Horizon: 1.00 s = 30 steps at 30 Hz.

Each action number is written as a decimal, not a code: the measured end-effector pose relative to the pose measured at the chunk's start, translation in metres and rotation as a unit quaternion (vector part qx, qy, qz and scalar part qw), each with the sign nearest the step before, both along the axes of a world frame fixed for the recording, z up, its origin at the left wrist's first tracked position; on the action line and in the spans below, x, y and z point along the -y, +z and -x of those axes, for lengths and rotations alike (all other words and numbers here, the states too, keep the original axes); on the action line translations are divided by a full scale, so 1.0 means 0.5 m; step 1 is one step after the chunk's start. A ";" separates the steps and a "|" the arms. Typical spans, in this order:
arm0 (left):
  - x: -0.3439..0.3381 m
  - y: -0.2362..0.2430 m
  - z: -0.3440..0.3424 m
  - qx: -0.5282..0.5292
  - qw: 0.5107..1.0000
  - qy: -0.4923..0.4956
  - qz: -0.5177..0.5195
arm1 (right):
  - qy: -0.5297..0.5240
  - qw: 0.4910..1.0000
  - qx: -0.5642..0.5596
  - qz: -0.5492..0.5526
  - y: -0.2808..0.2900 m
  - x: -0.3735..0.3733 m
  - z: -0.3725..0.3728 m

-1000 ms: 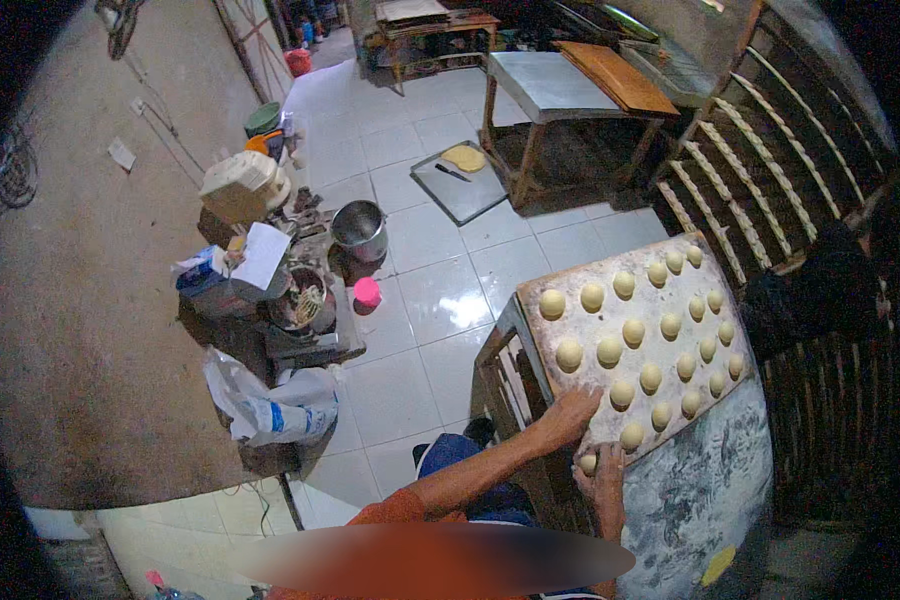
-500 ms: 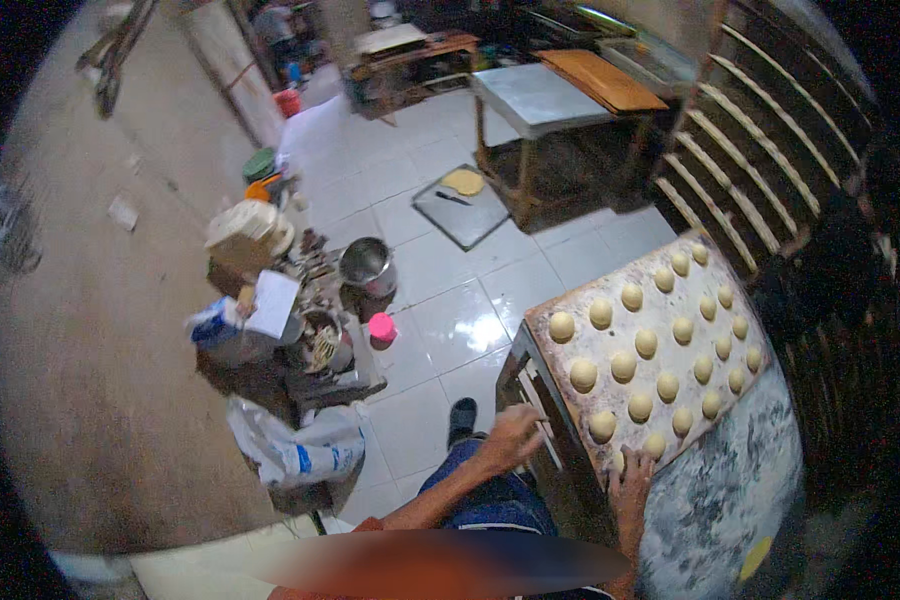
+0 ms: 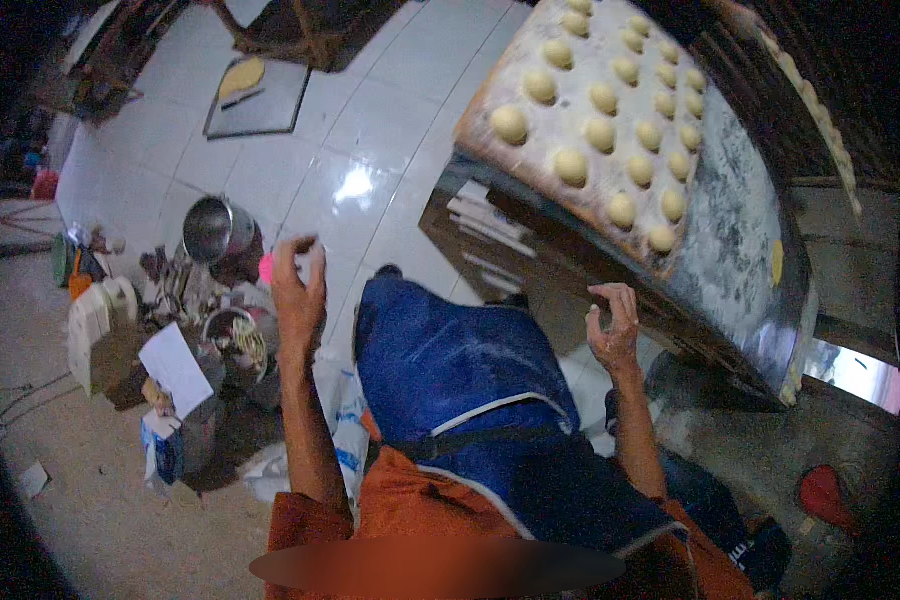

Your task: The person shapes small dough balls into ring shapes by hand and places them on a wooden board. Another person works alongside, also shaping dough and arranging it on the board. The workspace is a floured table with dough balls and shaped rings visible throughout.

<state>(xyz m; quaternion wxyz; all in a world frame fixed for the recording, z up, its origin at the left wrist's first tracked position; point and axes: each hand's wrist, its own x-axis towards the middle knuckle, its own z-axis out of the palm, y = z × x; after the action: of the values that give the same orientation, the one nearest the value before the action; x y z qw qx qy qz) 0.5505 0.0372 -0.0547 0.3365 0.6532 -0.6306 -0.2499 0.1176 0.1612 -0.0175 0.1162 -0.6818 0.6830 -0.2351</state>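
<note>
"What is largest here?"

"A floor (image 3: 400, 110) of glossy, square white tiles. On it stands one table (image 3: 735, 195), its grey top streaked with dry flour."

"And next in size?"

"One blue cloth apron (image 3: 470, 350) with pale piping, worn by the person facing the table's front edge. Then one flat board (image 3: 562, 212), floury and rough, covering the table's left end."

"Anything beyond that end?"

"One rectangular tray (image 3: 275, 112) on the floor, well apart from the table, and one round, shiny metal pot (image 3: 218, 230)."

"What are the hands doing?"

"There are two, both bare. The left hand (image 3: 300, 285), fingers curved, is released; it lies well left of the table, near the pot in view. The right hand (image 3: 615, 325), half curled near the table's front edge, shows nothing in its grasp."

"And the small things?"

"About twenty-three dough balls (image 3: 600, 135), smooth, pale and round, in four rows on the board; the far end is cropped. On the tray lie one flat yellow dough sheet (image 3: 242, 76) and one slim, dark knife (image 3: 242, 99). One yellow scrap (image 3: 777, 262) sits by the table's right edge."
</note>
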 end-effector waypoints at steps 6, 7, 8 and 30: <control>-0.054 -0.026 -0.137 -0.043 0.994 0.100 -0.006 | 0.079 0.983 -0.007 -0.164 -0.068 -0.082 -0.032; -0.077 -0.032 -0.140 -0.054 0.990 0.128 -0.020 | 0.089 0.980 -0.006 -0.180 -0.082 -0.098 -0.019; -0.103 -0.054 -0.138 -0.065 0.986 0.151 -0.016 | 0.101 0.975 -0.024 -0.196 -0.095 -0.117 0.002; -0.992 -0.237 0.046 -0.104 0.882 0.383 -0.252 | 0.250 0.902 -0.045 -0.348 -0.290 -0.203 -0.061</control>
<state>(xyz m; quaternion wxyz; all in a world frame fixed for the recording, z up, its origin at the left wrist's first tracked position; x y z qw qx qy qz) 0.5273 0.5330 -0.1733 0.2934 0.8770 -0.2081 -0.3185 0.1483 0.2628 -0.1626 0.3702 -0.7559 0.5331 0.0855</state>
